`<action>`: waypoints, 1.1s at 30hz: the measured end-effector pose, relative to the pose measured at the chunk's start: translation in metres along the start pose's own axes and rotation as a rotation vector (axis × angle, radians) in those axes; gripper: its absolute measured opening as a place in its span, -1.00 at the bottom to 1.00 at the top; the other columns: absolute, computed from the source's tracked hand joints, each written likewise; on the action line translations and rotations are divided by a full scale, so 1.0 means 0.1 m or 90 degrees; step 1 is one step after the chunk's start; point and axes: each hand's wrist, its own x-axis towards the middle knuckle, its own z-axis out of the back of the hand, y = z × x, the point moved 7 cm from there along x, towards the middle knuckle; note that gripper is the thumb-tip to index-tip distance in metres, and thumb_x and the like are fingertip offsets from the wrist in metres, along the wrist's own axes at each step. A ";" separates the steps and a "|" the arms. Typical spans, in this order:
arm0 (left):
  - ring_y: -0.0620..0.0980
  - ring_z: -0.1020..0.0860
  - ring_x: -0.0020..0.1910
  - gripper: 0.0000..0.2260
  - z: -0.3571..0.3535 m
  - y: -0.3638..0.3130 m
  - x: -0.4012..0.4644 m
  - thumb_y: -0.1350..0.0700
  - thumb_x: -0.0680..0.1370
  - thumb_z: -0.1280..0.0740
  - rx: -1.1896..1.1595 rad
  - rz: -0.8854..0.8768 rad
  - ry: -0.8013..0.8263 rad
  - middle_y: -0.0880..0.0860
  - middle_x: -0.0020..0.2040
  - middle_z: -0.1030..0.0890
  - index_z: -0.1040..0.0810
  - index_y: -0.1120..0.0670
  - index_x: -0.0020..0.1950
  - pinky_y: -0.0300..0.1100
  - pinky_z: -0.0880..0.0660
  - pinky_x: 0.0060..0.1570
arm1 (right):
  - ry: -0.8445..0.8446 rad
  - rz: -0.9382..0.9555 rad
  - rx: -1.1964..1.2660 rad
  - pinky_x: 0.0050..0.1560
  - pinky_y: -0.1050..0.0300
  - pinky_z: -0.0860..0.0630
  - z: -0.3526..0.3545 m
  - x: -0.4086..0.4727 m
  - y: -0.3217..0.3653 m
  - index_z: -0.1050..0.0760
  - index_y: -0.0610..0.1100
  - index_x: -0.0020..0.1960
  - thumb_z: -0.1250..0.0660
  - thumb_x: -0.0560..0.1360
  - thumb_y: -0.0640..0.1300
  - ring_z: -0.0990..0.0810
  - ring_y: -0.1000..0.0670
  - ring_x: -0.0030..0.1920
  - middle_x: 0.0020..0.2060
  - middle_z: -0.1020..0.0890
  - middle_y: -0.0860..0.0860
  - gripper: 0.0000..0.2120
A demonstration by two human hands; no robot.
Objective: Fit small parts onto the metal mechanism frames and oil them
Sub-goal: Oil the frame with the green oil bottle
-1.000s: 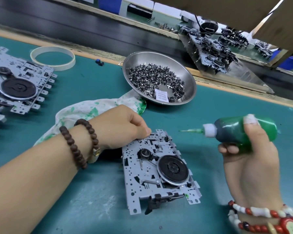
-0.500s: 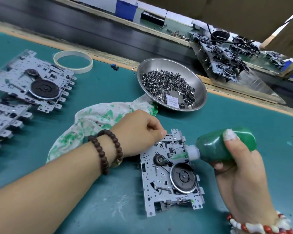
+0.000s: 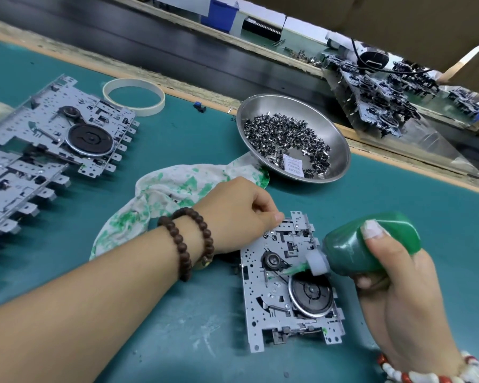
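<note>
I cannot see what the left hand (image 3: pixel 237 210) pinches, if anything: its curled fingertips hide the frame's (image 3: pixel 289 283) upper-left corner. The bottle (image 3: pixel 371 246) and right hand (image 3: pixel 398 308) cover the frame's right edge, and the nozzle tip (image 3: pixel 271 277) is too fine to judge contact. The stacked frames (image 3: pixel 31 161) run off the left edge. The print on the paper slip (image 3: pixel 294 167) in the steel bowl (image 3: pixel 340 142) is unreadable. The far pile of mechanisms (image 3: pixel 385 103) is blurred.

My arms: bare, no sleeves. My left wrist: dark brown wooden bead bracelet (image 3: pixel 190 241), wound in two loops. My right wrist: bracelet of red and white beads (image 3: pixel 437 373). My right thumbnail: pale polish.
</note>
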 end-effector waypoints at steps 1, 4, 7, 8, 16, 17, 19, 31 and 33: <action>-0.36 -0.40 -0.53 -0.77 0.00 0.00 0.00 -0.01 0.49 -0.35 -0.001 -0.001 0.000 -0.29 -0.61 -0.41 -0.52 -0.05 -0.38 -0.54 -0.29 -0.46 | 0.002 0.000 -0.004 -0.54 0.42 -0.30 0.00 0.00 0.00 -0.56 -0.01 -0.44 -0.46 0.21 0.05 -0.34 0.22 -0.58 -0.57 -0.45 0.15 -0.83; -0.37 -0.40 -0.53 -0.77 0.00 -0.01 0.00 -0.01 0.49 -0.35 0.001 -0.004 0.001 -0.29 -0.61 -0.41 -0.52 -0.05 -0.38 -0.54 -0.29 -0.47 | 0.008 0.001 -0.019 -0.55 0.42 -0.30 -0.02 0.00 -0.01 -0.56 -0.01 -0.42 -0.51 0.12 0.23 -0.35 0.22 -0.57 -0.55 -0.45 0.16 -0.68; -0.37 -0.39 -0.53 -0.77 0.01 -0.01 0.00 -0.01 0.49 -0.35 0.004 -0.008 -0.001 -0.29 -0.62 -0.40 -0.52 -0.06 -0.38 -0.54 -0.29 -0.47 | 0.000 0.003 -0.043 -0.56 0.42 -0.31 0.00 0.00 -0.01 -0.56 0.00 -0.41 -0.51 0.13 0.20 -0.35 0.22 -0.57 -0.55 -0.45 0.16 -0.71; -0.37 -0.39 -0.53 -0.77 0.01 -0.01 0.00 -0.01 0.49 -0.35 0.005 -0.010 -0.002 -0.29 -0.62 -0.40 -0.52 -0.06 -0.38 -0.54 -0.29 -0.46 | -0.001 0.006 -0.052 -0.56 0.42 -0.31 0.00 0.00 -0.01 -0.56 0.00 -0.40 -0.50 0.13 0.20 -0.35 0.21 -0.57 -0.54 -0.46 0.15 -0.71; -0.37 -0.39 -0.53 -0.78 0.01 -0.01 0.00 -0.01 0.49 -0.35 0.002 -0.014 -0.002 -0.29 -0.61 -0.41 -0.53 -0.06 -0.37 -0.54 -0.29 -0.47 | 0.015 0.009 -0.080 -0.56 0.42 -0.30 -0.01 0.01 -0.01 -0.57 -0.01 -0.37 -0.49 0.10 0.31 -0.37 0.21 -0.54 -0.50 -0.48 0.15 -0.60; -0.37 -0.39 -0.53 -0.78 0.01 -0.01 0.00 -0.02 0.49 -0.35 0.003 -0.015 -0.002 -0.30 -0.61 -0.41 -0.53 -0.06 -0.37 -0.54 -0.29 -0.47 | 0.010 0.011 -0.084 -0.57 0.42 -0.30 -0.01 0.01 -0.01 -0.57 0.00 -0.37 -0.50 0.11 0.29 -0.37 0.21 -0.53 -0.50 -0.48 0.15 -0.63; -0.38 -0.40 -0.52 -0.78 0.01 -0.01 0.01 -0.02 0.49 -0.34 0.004 -0.017 -0.001 -0.31 -0.61 -0.41 -0.53 -0.06 -0.36 -0.55 -0.29 -0.46 | 0.003 0.006 -0.076 -0.58 0.42 -0.29 0.00 0.02 -0.02 -0.57 0.00 -0.39 -0.47 0.19 0.12 -0.36 0.21 -0.54 -0.52 -0.46 0.14 -0.79; -0.37 -0.41 -0.51 -0.78 0.00 0.02 0.01 -0.01 0.48 -0.36 -0.014 -0.013 -0.008 -0.27 -0.59 -0.44 -0.53 -0.06 -0.38 -0.55 -0.30 -0.45 | -0.006 -0.017 -0.038 -0.59 0.41 -0.28 0.02 0.02 -0.04 -0.55 0.00 -0.44 -0.38 0.24 -0.01 -0.34 0.22 -0.56 -0.55 -0.45 0.12 -0.88; -0.38 -0.40 -0.52 -0.77 0.00 0.02 0.01 -0.01 0.48 -0.36 -0.010 -0.015 -0.005 -0.30 -0.60 -0.43 -0.52 -0.07 -0.38 -0.55 -0.30 -0.45 | -0.009 -0.032 -0.016 -0.60 0.42 -0.27 0.04 0.02 -0.07 -0.55 0.00 -0.47 -0.36 0.29 -0.07 -0.34 0.23 -0.58 -0.57 -0.45 0.14 -0.84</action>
